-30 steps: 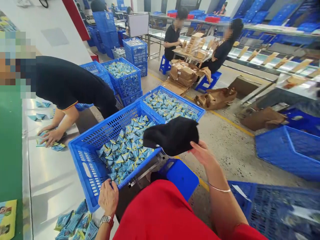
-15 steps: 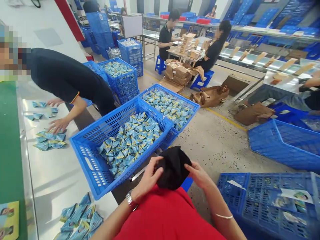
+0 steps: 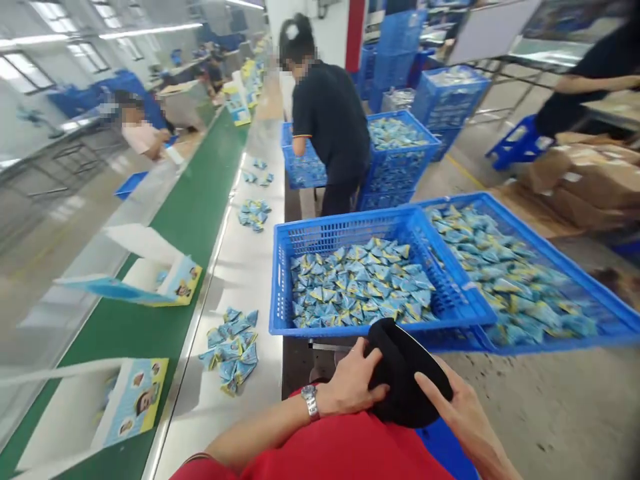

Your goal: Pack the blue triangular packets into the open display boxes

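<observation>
A black cap-like cloth item (image 3: 407,380) is held close to my red shirt, in front of the near basket. My left hand (image 3: 357,380) grips its left side, fingers curled over the fabric. On its right edge my right hand (image 3: 457,407) is closed, the thumb lying on top and the other fingers partly hidden beneath. Just beyond, a blue basket (image 3: 325,230) holds many small blue-and-yellow triangular packets (image 3: 360,280). A loose pile of the same packets (image 3: 233,347) lies on the metal ledge left of my left hand.
A second blue basket of packets (image 3: 520,287) adjoins on the right. Left of the ledge (image 3: 270,280) runs a green conveyor belt (image 3: 185,200) with open printed boxes (image 3: 135,400). A co-worker in dark clothing (image 3: 333,120) stands beyond the baskets, near stacked blue crates (image 3: 400,160).
My view has swung left, bringing the conveyor and open boxes into sight. Both hands still hold the black cloth item, now turned and spread differently. The co-worker stands more upright, arms off the ledge.
</observation>
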A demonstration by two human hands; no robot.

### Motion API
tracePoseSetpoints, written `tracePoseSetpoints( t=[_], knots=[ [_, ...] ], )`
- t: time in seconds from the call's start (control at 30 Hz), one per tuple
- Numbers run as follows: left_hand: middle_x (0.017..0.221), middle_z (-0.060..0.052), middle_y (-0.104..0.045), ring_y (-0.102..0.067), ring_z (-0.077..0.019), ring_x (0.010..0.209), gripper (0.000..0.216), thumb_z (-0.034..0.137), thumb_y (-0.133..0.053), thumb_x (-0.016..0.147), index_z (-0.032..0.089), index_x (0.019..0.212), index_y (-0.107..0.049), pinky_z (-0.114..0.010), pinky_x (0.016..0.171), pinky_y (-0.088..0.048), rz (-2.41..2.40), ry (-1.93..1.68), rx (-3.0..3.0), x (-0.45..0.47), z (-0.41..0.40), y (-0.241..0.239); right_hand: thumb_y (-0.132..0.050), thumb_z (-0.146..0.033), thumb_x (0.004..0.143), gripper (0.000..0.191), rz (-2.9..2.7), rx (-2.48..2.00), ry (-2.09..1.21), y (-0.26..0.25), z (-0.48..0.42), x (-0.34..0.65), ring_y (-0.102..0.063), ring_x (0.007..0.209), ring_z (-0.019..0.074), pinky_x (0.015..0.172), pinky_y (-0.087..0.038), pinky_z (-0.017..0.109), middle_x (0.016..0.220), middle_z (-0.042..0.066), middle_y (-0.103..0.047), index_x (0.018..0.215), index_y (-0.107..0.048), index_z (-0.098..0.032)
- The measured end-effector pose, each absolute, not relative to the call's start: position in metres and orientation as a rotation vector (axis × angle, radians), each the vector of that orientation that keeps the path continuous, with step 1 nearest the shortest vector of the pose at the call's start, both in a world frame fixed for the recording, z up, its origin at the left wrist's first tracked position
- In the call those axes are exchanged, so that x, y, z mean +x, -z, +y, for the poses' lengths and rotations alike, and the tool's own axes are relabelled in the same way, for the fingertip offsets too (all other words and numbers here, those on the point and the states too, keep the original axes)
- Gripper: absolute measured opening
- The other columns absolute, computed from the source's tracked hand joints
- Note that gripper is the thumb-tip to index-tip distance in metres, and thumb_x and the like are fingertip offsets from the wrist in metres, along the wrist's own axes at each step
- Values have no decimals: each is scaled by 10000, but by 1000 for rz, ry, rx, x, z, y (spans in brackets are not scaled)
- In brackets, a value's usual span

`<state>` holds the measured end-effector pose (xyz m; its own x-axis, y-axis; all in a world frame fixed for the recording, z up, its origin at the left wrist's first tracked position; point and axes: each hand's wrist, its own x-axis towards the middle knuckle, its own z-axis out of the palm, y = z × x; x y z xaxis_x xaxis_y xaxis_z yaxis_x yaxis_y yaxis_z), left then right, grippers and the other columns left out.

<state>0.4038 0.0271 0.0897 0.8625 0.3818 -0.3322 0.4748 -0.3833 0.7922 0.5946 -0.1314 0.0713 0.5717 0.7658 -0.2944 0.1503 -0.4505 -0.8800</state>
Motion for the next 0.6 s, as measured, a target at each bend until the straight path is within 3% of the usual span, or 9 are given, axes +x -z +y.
tracePoseSetpoints(
  t=[0.2,0.4,0.6],
  knots=[
    [1581,-165,-457,-587,-432,1430,835,407,-790,962,398,1705,-410,-624,1103,-636,828,25,2176,394,43,-96,-766,-853,717,1135,-1070,-2128,-727,-69,-62,584,-799,1156,421,889,-687,508,1451,213,-733,1603,-500,-195],
    [1550,-179,-506,-616,-434,1405,853,430,-813,953,386,1712,-426,-601,1103,-634,1010,-23,2155,389,49,-99,-693,-847,760,932,-1190,-2135,-774,-70,-10,588,-802,806,399,707,-637,502,1087,149,-828,1473,-625,-251],
    [1575,-212,-506,-651,-405,1363,873,467,-803,948,282,1716,-430,-584,1134,-615,1201,-339,1906,386,36,-94,-690,-828,624,685,-1267,-2037,-972,-87,34,610,-766,826,413,701,-622,501,878,125,-805,1018,-723,-269]
  ],
)
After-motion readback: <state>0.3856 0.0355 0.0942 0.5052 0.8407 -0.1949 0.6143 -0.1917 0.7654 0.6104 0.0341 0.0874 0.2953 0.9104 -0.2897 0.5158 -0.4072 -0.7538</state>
